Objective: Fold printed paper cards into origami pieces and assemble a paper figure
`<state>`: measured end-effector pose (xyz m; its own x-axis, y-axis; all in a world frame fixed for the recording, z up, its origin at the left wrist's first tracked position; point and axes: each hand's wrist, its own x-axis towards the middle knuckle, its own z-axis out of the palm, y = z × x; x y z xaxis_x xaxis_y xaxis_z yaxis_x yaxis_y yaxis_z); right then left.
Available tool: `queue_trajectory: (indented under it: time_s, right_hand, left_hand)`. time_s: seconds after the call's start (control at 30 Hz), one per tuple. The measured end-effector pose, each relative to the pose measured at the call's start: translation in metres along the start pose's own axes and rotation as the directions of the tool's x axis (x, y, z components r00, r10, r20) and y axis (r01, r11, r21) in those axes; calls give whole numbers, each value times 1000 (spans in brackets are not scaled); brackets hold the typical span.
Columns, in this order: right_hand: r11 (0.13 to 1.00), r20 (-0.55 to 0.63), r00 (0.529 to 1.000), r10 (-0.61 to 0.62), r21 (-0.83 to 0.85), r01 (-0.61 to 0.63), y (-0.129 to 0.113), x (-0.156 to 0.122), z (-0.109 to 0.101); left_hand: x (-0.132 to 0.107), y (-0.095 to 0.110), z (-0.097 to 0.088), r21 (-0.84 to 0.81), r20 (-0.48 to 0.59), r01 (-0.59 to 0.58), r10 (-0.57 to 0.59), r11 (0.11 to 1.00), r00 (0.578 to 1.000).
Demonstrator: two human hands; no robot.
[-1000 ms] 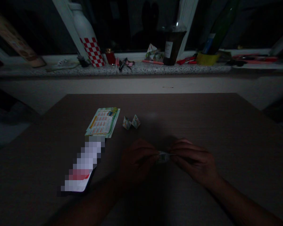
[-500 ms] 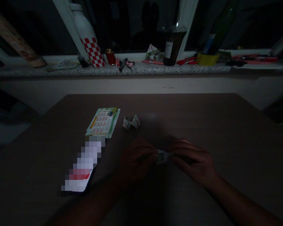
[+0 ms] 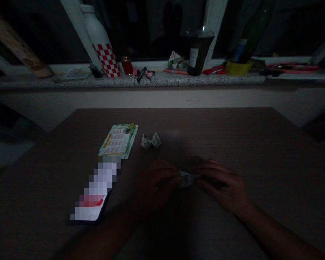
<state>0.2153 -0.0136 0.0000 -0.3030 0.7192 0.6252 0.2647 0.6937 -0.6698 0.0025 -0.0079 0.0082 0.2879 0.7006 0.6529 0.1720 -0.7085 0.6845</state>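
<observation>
Both hands meet over the dim brown table [image 3: 233,130], pinching a small folded piece of printed paper [image 3: 186,178] between them. My left hand [image 3: 157,184] grips its left end with closed fingers. My right hand [image 3: 222,184] pinches the right end. Beyond the hands, two small folded paper pieces [image 3: 151,141] lie side by side on the table. A printed flyer [image 3: 119,140] lies to their left.
A blurred-out card [image 3: 96,191] lies at the left, below the flyer. At the back runs a stone windowsill [image 3: 151,80] with a red-and-white checked bottle [image 3: 100,39], a dark bottle [image 3: 199,50], a green bottle [image 3: 250,30], a yellow tape roll [image 3: 238,67] and pens.
The hands have shifted only slightly, working the small paper; its visible part has turned a little between the fingertips.
</observation>
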Motion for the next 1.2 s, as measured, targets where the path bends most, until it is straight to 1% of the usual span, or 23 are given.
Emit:
queue_trajectory:
  time_s: [0.1, 0.2, 0.33, 0.57, 0.67, 0.83, 1.07, 1.2]
  right_hand:
    - [1000, 4, 1000, -13, 13, 13, 0, 1, 0]
    - [1000, 10, 1000, -17, 21, 17, 0, 2, 1]
    - [1000, 7, 1000, -5, 11, 5, -1, 2, 0]
    - [1000, 34, 999, 21, 9, -21, 8, -1, 1]
    - [999, 37, 999, 29, 23, -30, 8, 0, 1]
    - [998, 25, 999, 40, 43, -41, 4, 3, 3]
    - [994, 49, 996, 77, 71, -80, 3, 0, 3]
    - [995, 45, 996, 82, 58, -85, 3, -1, 2]
  left_hand:
    - [0, 0, -1, 11, -6, 3, -3, 1000, 1000]
    - [0, 1, -1, 21, 13, 16, -16, 1000, 1000]
    - [-1, 1, 1, -13, 12, 30, -30, 999, 999]
    - [-1, -4, 1, -25, 2, 59, -59, 998, 998]
    - [-2, -5, 0, -31, 9, 104, -103, 994, 995]
    - [-4, -5, 2, -44, -10, 202, -203, 978, 979]
    - [-4, -5, 2, -82, -45, 296, -300, 952, 953]
    - [-3, -5, 3, -111, -63, 321, -329, 941, 942]
